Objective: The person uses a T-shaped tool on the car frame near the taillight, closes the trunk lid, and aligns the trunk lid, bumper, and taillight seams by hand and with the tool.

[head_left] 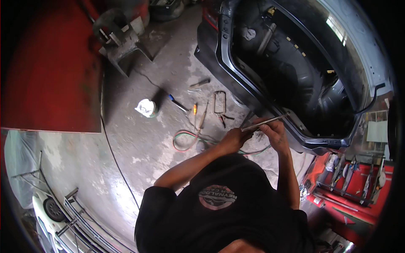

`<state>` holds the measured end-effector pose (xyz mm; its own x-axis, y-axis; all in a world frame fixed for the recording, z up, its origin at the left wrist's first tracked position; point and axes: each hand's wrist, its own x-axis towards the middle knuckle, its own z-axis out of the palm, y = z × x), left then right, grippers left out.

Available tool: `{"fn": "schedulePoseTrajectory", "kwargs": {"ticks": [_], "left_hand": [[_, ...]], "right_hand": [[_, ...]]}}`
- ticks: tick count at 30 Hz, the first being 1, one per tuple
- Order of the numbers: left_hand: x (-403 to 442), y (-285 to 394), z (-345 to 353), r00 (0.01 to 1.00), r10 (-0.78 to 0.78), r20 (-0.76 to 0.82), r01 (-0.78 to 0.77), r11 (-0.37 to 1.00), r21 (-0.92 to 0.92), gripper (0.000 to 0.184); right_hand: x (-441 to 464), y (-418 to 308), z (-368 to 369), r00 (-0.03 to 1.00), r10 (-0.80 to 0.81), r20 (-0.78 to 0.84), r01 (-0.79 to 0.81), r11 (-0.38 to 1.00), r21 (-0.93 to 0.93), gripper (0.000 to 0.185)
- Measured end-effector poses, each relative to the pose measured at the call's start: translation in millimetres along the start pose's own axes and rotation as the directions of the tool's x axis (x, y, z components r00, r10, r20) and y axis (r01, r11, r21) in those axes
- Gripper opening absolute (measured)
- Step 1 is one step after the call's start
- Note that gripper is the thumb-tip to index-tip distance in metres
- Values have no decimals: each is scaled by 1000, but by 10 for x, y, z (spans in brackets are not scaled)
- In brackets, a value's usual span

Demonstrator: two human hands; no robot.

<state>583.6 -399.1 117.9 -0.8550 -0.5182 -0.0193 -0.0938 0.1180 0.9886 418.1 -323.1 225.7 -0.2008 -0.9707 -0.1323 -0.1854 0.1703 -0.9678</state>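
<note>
A black shirt (236, 198) looms nearest, and beyond it a slim metal bar (275, 118) slants from the left hand (234, 140), whose grip I can't make out, past the right hand (276, 133), its fingers pinched around the middle, toward the open-backed car (237, 82).

A worn chair (126, 47) stands near a large red panel (50, 76). On the concrete floor (126, 156) are a white-topped tub (145, 108), a blue-ended tool (179, 103), a yellow-handled tool (195, 109) and a looped red-and-green hose (198, 136). A white car (41, 203) shows beside metal bars (75, 211); opposite, a red rack (358, 172) bears long, indistinct objects.
</note>
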Motion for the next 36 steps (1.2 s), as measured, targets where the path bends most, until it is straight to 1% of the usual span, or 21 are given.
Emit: {"fn": "schedulePoseTrajectory", "kwargs": {"ticks": [2,5,8,11,14,17,20,23,26,29,30,32,33,34,35,36], "left_hand": [[-38,115,-54,996,-82,17,82,996,18,34],[-44,-93,37,985,127,-117,-116,989,95,31],[-37,-242,73,989,94,-110,-87,994,72,30],[-64,-206,75,997,-18,-71,13,997,-81,29],[-64,-240,102,998,50,-41,-53,996,-74,33],[-52,-202,95,998,66,4,-66,997,-38,35],[-26,-114,73,999,26,39,-25,999,-44,18],[1,-71,102,999,-5,54,3,1000,31,18],[-9,52,85,997,-31,67,29,999,25,19],[-8,82,52,985,-73,157,73,997,10,20],[-32,37,51,991,-57,122,60,998,-24,20],[-33,-133,162,992,2,127,13,994,-112,22],[-47,-195,194,992,77,99,-74,997,-32,22],[-58,-256,231,986,152,70,-155,986,53,23],[-61,-302,274,994,-74,80,86,984,-154,20],[-53,-194,250,996,65,62,-68,996,52,21]], "right_hand": [[-4,0,1,1000,3,21,-2,1000,-25,26],[-21,-20,46,996,86,0,-86,996,-23,29],[-23,61,57,997,78,-8,-78,997,20,31],[-32,95,69,998,55,2,-55,997,60,33],[-62,197,63,999,34,-4,-34,998,62,35],[-78,254,75,1000,25,-6,-24,997,75,35],[-99,210,72,999,33,-10,-33,997,63,35],[-117,208,47,999,45,-28,-43,997,71,35],[-133,230,34,998,51,-44,-47,996,82,35],[-127,181,49,998,38,-56,-35,998,52,30],[-113,179,77,1000,-7,-30,7,1000,20,30],[-138,181,54,996,-70,-50,66,996,-67,31],[-166,242,31,999,38,-18,-39,994,-98,34],[-198,394,41,997,76,4,-76,993,-90,34],[-244,294,64,999,38,-22,-40,996,-74,34],[-257,225,40,997,66,29,-63,995,-74,34]]}}
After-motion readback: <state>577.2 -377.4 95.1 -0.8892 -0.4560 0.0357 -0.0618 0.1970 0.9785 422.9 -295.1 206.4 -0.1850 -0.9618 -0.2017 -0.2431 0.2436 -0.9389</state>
